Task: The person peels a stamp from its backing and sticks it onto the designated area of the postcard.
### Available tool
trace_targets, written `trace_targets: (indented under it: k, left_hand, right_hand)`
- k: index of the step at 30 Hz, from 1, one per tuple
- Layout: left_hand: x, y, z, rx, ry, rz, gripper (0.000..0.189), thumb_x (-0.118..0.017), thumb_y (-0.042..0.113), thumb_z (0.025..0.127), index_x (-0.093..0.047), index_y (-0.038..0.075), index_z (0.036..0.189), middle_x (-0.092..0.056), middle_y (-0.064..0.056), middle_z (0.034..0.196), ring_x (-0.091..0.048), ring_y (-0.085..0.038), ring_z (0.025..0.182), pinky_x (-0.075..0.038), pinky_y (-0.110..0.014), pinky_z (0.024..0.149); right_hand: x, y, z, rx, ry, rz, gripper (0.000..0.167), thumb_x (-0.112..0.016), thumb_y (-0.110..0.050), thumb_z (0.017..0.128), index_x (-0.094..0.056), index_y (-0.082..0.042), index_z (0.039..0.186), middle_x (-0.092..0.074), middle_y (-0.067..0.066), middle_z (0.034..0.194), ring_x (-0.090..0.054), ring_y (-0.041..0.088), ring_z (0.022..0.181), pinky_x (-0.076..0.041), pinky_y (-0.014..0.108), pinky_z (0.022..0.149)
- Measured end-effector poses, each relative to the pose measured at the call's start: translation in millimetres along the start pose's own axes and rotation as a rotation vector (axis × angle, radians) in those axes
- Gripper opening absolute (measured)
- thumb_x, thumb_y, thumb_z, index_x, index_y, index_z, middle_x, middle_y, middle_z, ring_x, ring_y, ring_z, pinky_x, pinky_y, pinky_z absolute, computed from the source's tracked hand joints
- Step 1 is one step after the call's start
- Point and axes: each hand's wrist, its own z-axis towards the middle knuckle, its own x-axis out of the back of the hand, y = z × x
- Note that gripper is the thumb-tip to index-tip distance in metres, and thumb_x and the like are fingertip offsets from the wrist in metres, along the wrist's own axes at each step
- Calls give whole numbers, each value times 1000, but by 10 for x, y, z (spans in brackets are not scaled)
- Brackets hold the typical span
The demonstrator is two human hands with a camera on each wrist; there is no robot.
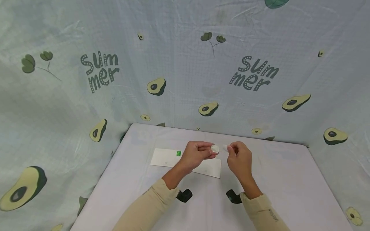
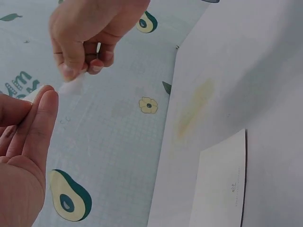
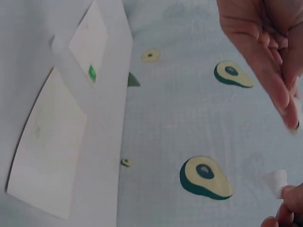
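Held up over the table, my left hand [image 1: 196,155] pinches a small, pale, rounded-square piece [image 1: 215,149] between its fingertips. Just to the right, my right hand [image 1: 240,157] pinches a thin, translucent white scrap [image 1: 225,147] between thumb and finger. A gap separates the two hands. In the left wrist view the scrap [image 2: 72,86] hangs below the right fingertips, close to the left ones; in the right wrist view it appears as a curled white bit [image 3: 276,183]. Beneath the hands lie two white cards, one at left [image 1: 162,157] and one at right [image 1: 209,168], partly hidden by the left hand and wrist.
A small green square [image 1: 178,153] shows on the left card's upper right. Small black devices [image 1: 185,195] jut from both sleeve cuffs. The table [image 1: 289,186] has a pale cover, and a curtain [image 1: 185,64] with avocado prints and lettering stands behind and beside it.
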Motion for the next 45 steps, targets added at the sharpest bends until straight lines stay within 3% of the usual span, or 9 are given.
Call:
trace_targets:
  k: [12,17,23,26,30,34,36,38,45]
  left_hand:
    - [25,-12,3,21,-11,-2,35,-61,-3,101,-63,-9,136,-70,-28,130,-77,-30,110,-60,-43,97]
    - [19,-33,9,18,-7,10,35,-61,-1,102,-64,-8,135,-71,-27,128,-77,-29,110,-63,-33,91]
    - [-1,-64,19,29,-2,9,35,-61,-2,101,-63,-9,135,-71,-27,129,-76,-32,112,-62,-36,93]
    - [-4,-70,28,21,-2,14,35,-61,-2,101,-63,-10,135,-71,-28,129,-75,-36,114,-63,-35,92]
    - [-7,-75,32,23,0,16,34,-60,-2,102,-63,-10,135,-71,-28,129,-73,-39,116,-63,-31,90]
    - [-9,-82,36,29,2,25,34,-60,-1,102,-62,-10,135,-70,-28,130,-73,-39,117,-62,-37,94]
    - [-15,-83,43,31,1,27,34,-60,-1,102,-62,-10,135,-70,-28,130,-72,-41,118,-61,-38,95]
    - [-25,-92,51,30,6,26,34,-60,0,102,-62,-10,135,-70,-28,130,-72,-41,118,-61,-37,95]
    - [-98,-159,66,21,53,34,33,-61,1,102,-64,-10,133,-73,-27,125,-76,-36,112,-63,-31,89]
  right_hand:
    - [204,614,-166,-104,-19,-133,9,-69,-3,94,-70,0,85,-64,13,73,-53,20,65,-40,30,59]
    - [297,842,-315,-150,-126,-211,12,-69,-7,94,-74,-2,84,-67,9,69,-53,17,59,-41,31,56]
    - [387,1025,-431,-160,-281,-301,13,-68,-6,93,-78,1,90,-73,9,74,-61,17,62,-47,33,56]
    - [408,1056,-447,-175,-367,-335,16,-61,-2,94,-74,1,84,-67,9,68,-54,17,60,-42,32,55]
    - [433,1057,-464,-176,-441,-386,20,-57,5,87,-77,6,92,-74,21,79,-59,20,63,-45,33,57]
    - [456,973,-453,-170,-472,-410,29,-60,5,86,-77,8,109,-78,27,104,-70,27,74,-55,39,61]
    - [448,878,-436,-151,-452,-377,26,-62,2,90,-77,7,111,-78,25,105,-73,31,80,-58,43,65]
    - [411,750,-421,-79,-380,-319,23,-66,1,92,-77,6,112,-78,23,106,-75,34,85,-60,46,68]
    - [121,293,-382,378,39,-152,31,-86,8,77,-79,3,107,-79,17,100,-74,27,83,-63,40,67]
